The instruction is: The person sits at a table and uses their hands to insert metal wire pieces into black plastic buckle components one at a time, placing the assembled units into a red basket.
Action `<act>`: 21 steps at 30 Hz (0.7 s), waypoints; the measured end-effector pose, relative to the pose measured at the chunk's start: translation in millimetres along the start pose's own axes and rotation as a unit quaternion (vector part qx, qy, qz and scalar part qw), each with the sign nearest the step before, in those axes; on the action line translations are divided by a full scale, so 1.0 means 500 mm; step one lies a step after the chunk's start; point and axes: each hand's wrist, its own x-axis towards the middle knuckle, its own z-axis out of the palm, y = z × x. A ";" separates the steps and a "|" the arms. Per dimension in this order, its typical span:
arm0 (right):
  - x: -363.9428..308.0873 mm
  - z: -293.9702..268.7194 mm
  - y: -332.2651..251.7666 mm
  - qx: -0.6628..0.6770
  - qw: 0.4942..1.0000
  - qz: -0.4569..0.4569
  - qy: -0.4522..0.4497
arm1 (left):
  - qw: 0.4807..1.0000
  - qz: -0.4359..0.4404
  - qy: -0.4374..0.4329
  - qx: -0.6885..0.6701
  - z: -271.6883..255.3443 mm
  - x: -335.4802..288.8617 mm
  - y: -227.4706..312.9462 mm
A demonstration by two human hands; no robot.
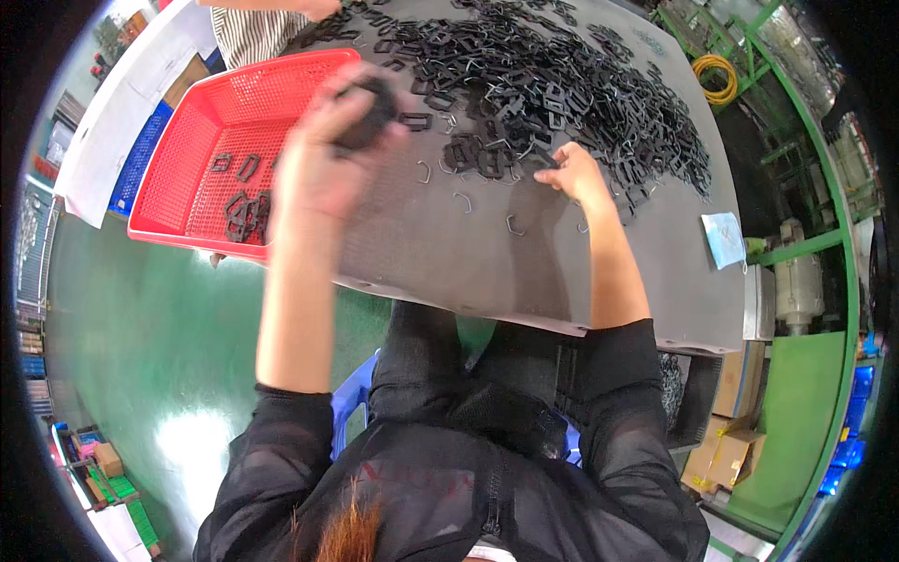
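Note:
My left hand point(323, 169), smeared by motion, is closed round a dark bunch of black rectangular frames point(368, 114) over the right side of a red plastic basket point(197, 98). Several similar black frames lie in the basket. Over on the right, my right hand point(575, 174) pinches a black piece point(544, 158) between thumb and fingers at the near edge of a big pile of black frames point(552, 84). Thin silvery bent hooks point(463, 200) are scattered in front of the pile, and more are mixed into it.
The grey table point(449, 262) curves away to the right, where a light blue face mask point(724, 240) lies near its edge. At the far left, another person's striped clothing point(251, 37) and arm show behind the basket. Cardboard boxes point(723, 454) stand below at the right.

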 end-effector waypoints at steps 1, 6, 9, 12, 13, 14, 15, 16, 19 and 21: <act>0.007 -0.011 -0.008 0.097 0.994 0.001 -0.052 | 0.981 0.094 0.040 0.163 -0.007 -0.008 0.056; 0.027 -0.036 0.003 0.086 0.996 0.017 -0.026 | 0.748 0.107 0.156 0.636 -0.159 -0.001 0.240; 0.013 0.011 -0.013 -0.058 0.998 -0.032 0.016 | 0.562 0.038 0.100 0.820 -0.265 -0.011 0.256; -0.010 0.046 -0.047 -0.159 0.985 -0.007 0.069 | 0.449 0.148 0.074 0.878 -0.241 -0.013 0.202; -0.009 0.043 -0.055 -0.132 0.990 0.015 0.049 | 0.419 0.208 0.078 0.881 -0.208 -0.015 0.166; 0.005 0.038 -0.037 -0.091 0.994 0.011 0.059 | 0.446 0.258 0.058 0.855 -0.154 -0.011 0.127; 0.023 0.029 -0.008 -0.049 0.996 0.006 0.070 | 0.470 0.308 0.038 0.826 -0.097 -0.003 0.086; 0.032 0.023 0.002 -0.003 0.997 -0.007 0.075 | 0.500 0.340 -0.018 0.796 -0.069 0.001 0.060; 0.001 -0.005 -0.018 -0.065 0.987 -0.091 0.114 | 0.598 0.267 -0.121 0.746 -0.029 -0.002 -0.049; -0.019 0.003 0.021 -0.094 0.970 -0.188 0.118 | 0.598 0.237 -0.130 0.754 -0.092 0.070 -0.126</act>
